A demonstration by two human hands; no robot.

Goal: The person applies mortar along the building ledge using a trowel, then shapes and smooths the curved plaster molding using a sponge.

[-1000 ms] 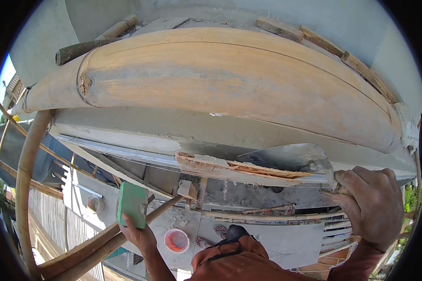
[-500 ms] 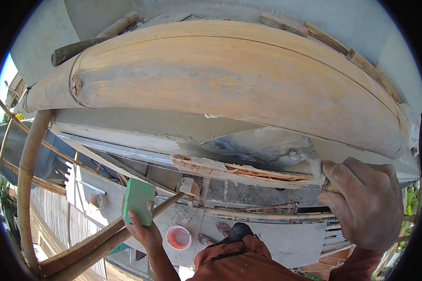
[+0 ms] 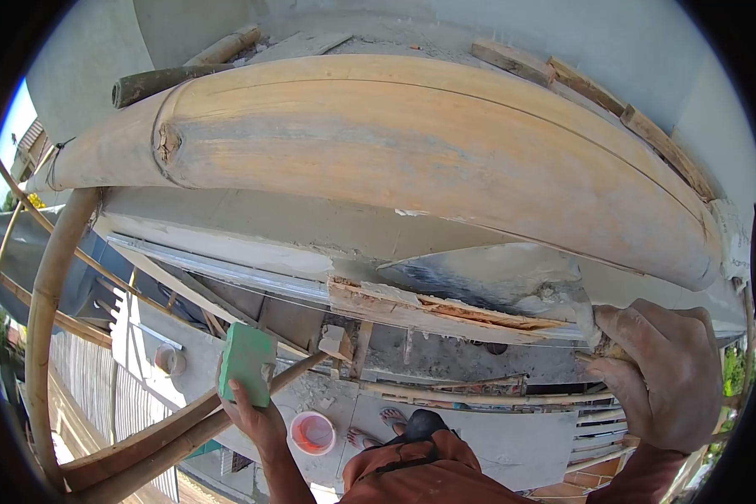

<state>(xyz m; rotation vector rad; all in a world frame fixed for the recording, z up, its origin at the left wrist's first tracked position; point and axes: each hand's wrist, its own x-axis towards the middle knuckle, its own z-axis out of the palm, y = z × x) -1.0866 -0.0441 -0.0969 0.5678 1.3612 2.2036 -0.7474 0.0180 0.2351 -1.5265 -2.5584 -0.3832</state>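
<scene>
My right hand (image 3: 668,374) is closed around the handle of a pointed trowel (image 3: 487,273). The trowel's metal blade, smeared with wet grey plaster, reaches left beneath the thick bamboo pole (image 3: 395,134), over the pale plastered ledge (image 3: 311,214). Just below the blade runs a splintered wooden board (image 3: 454,311) with plaster along its top. Lower left, my left hand (image 3: 256,420) grips a green block (image 3: 248,365) with grey smears on its right side. Its fingers are partly hidden behind the block.
Bamboo poles (image 3: 55,311) form scaffolding at the left. Wood pieces (image 3: 592,84) lie behind the thick pole. Far below, a pink-rimmed bucket (image 3: 312,433) stands on the floor near my feet, and another bucket (image 3: 170,361) is farther left.
The view has shifted slightly, with the thick pole appearing lower and farther right. My right hand and the trowel sit a little lower; both hands keep their holds.
</scene>
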